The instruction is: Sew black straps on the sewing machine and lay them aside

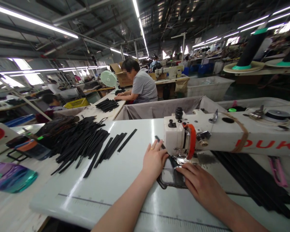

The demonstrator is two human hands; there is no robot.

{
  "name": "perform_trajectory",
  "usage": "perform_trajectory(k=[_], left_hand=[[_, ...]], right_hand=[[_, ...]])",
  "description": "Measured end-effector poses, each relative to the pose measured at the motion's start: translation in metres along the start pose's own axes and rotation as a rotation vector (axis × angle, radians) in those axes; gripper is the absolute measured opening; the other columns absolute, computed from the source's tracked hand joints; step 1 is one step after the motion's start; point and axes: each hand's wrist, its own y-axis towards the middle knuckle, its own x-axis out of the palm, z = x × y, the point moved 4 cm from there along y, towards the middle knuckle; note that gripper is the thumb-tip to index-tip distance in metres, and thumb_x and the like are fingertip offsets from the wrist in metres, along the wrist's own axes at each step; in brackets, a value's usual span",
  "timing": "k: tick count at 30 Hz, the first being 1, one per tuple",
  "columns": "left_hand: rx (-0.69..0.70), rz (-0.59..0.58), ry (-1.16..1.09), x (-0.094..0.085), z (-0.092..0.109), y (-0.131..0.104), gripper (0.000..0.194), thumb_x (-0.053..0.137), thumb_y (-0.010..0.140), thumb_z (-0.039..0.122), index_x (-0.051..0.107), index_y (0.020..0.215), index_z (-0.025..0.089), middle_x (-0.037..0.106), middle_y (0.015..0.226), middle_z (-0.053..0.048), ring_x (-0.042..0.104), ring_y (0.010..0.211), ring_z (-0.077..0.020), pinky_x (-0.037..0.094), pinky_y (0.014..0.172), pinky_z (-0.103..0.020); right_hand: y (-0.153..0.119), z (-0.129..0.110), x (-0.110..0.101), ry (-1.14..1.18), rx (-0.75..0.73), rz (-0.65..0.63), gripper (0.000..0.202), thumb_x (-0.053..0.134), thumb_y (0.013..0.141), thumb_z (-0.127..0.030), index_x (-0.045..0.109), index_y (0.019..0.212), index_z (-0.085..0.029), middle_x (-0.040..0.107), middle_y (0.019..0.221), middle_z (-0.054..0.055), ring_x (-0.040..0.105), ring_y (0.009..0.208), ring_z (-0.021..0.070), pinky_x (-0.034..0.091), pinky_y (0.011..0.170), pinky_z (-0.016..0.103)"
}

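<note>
Two bare hands at a sewing machine, flat workpiece under the needle.

Right hand point(198, 183): fingers point(187, 170) laid flat and close together, pressing on the clear plastic panel with black edging point(170, 177), which lies on the white table point(116, 180) directly under the needle end. Left hand point(154, 159): fingers loosely spread, resting on the panel's far-left edge, beside a narrow black strip point(158, 139) running up past the fingertips. White industrial sewing machine with red lettering and an orange guard point(222, 133): arm extends right. Pile of long black strips point(87, 145): left on the table, well apart from the hands. Iridescent purple-teal plastic piece point(11, 177): far left edge. Beyond: grey cloth-lined bin point(159, 108); seated person in grey shirt point(141, 85) at another table.
</note>
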Motion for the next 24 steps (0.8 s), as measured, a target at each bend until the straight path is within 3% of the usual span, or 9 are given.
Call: perform_trajectory(k=[4, 8, 11, 15, 24], left_hand=[[-0.172, -0.055, 0.125, -0.012, -0.004, -0.009, 0.025, 0.049, 0.096, 0.024, 0.072, 0.087, 0.017, 0.066, 0.093, -0.009, 0.060, 0.098, -0.0260, 0.049, 0.089, -0.043], [-0.051, -0.222, -0.128, -0.005, 0.021, -0.025, 0.027, 0.050, 0.096, 0.025, 0.073, 0.084, 0.019, 0.064, 0.082, -0.005, 0.062, 0.077, -0.0185, 0.050, 0.070, -0.030], [0.021, -0.174, -0.224, -0.006, 0.030, -0.031, 0.016, 0.059, 0.091, 0.021, 0.074, 0.085, 0.020, 0.066, 0.093, -0.005, 0.061, 0.091, -0.0211, 0.051, 0.082, -0.032], [0.125, -0.150, -0.312, -0.008, 0.027, -0.031, 0.010, 0.066, 0.086, 0.016, 0.074, 0.090, 0.021, 0.066, 0.116, -0.004, 0.058, 0.108, -0.0235, 0.048, 0.095, -0.037], [0.148, -0.133, -0.265, -0.002, 0.032, -0.033, 0.009, 0.064, 0.086, 0.015, 0.072, 0.089, 0.019, 0.069, 0.112, -0.006, 0.061, 0.109, -0.0247, 0.050, 0.096, -0.039]], right_hand=[[0.000, 0.000, -0.002, 0.048, 0.028, 0.001, 0.034, 0.043, 0.088, -0.007, 0.063, 0.113, -0.018, 0.066, 0.110, 0.011, 0.065, 0.094, 0.0251, 0.058, 0.081, 0.044], [0.000, -0.003, -0.001, 0.175, 0.008, -0.049, 0.032, 0.052, 0.090, -0.016, 0.062, 0.121, -0.021, 0.061, 0.124, 0.011, 0.061, 0.110, 0.0251, 0.055, 0.092, 0.043], [0.000, -0.004, -0.003, 0.248, 0.004, -0.091, 0.032, 0.056, 0.089, -0.017, 0.063, 0.120, -0.022, 0.061, 0.126, 0.010, 0.059, 0.115, 0.0243, 0.053, 0.096, 0.041], [-0.002, -0.003, -0.006, 0.288, 0.013, -0.091, 0.031, 0.061, 0.086, -0.017, 0.065, 0.116, -0.022, 0.062, 0.124, 0.010, 0.060, 0.115, 0.0245, 0.053, 0.097, 0.039], [-0.002, -0.001, -0.009, 0.320, 0.025, -0.091, 0.027, 0.059, 0.086, -0.015, 0.067, 0.111, -0.023, 0.064, 0.123, 0.008, 0.063, 0.112, 0.0217, 0.053, 0.096, 0.035]])
